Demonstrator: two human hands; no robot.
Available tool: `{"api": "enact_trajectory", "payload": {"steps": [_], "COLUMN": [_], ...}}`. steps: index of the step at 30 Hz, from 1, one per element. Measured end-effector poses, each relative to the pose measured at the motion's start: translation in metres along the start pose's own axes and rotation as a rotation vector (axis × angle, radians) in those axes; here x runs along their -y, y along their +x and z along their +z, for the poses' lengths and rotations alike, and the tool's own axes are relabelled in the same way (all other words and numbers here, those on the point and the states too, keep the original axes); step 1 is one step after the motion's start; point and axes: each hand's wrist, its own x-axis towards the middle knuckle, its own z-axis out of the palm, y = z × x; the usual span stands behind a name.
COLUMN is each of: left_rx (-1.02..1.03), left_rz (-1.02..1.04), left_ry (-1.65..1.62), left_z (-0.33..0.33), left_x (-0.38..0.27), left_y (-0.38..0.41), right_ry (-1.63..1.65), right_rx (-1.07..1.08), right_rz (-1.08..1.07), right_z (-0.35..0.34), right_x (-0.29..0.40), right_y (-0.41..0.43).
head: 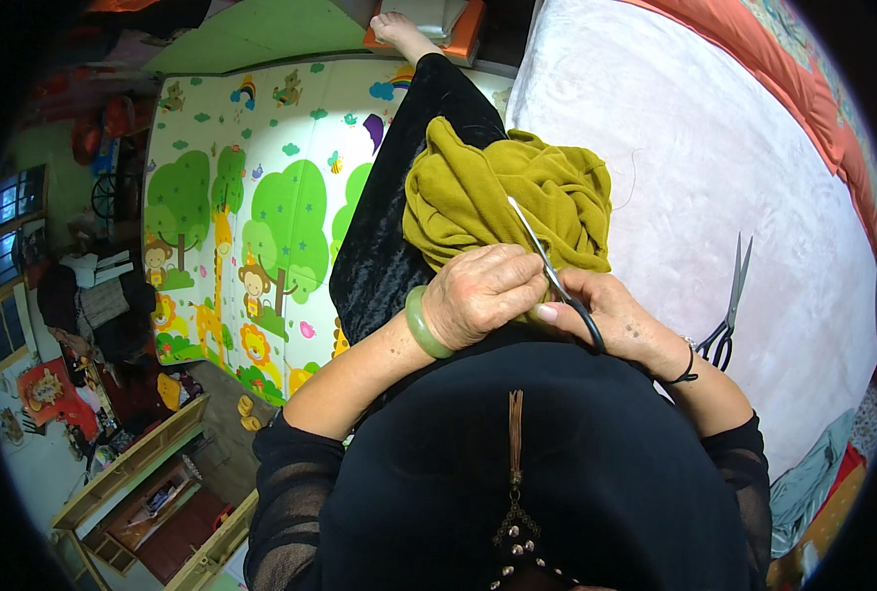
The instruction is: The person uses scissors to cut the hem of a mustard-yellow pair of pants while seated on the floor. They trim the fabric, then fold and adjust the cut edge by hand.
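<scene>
A bunched olive-green cloth [512,192] lies on my lap over black velvety trousers. My left hand [475,292], with a jade-like bangle at the wrist, has its fingers closed on the near edge of the cloth. My right hand [604,314] meets it there, thumb and fingers pinching the same edge. Small scissors [543,255] with dark handles lie across my right hand, blades pointing away over the cloth; how the fingers hold them is partly hidden. A second pair of scissors [734,295] with black handles rests on the pale bed cover, beyond my right wrist.
On the right is a bed with a pale plush cover [674,177] and orange bedding [800,89] along its far side. A play mat with cartoon animals [261,221] lies at the left. My bare foot [401,33] is beside an orange box [468,37].
</scene>
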Motion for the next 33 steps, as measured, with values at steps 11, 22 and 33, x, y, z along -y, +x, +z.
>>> {"api": "enact_trajectory", "payload": {"steps": [11,22,33], "left_rx": [-0.012,0.033,0.015], "left_rz": [-0.023,-0.029,-0.024], "left_ry": [-0.06,-0.082,-0.101], "left_z": [0.005,0.004,0.005], "left_x": [0.002,0.0,-0.001], "left_y": [-0.006,-0.004,-0.003], "right_ry": [0.105,0.196,0.116], "right_rx": [-0.023,-0.008,-0.103], "right_rz": [0.058,0.029,0.021], "right_z": [0.0,0.002,0.006], "right_x": [-0.006,-0.002,-0.008], "right_y": [0.001,-0.001,-0.001]}}
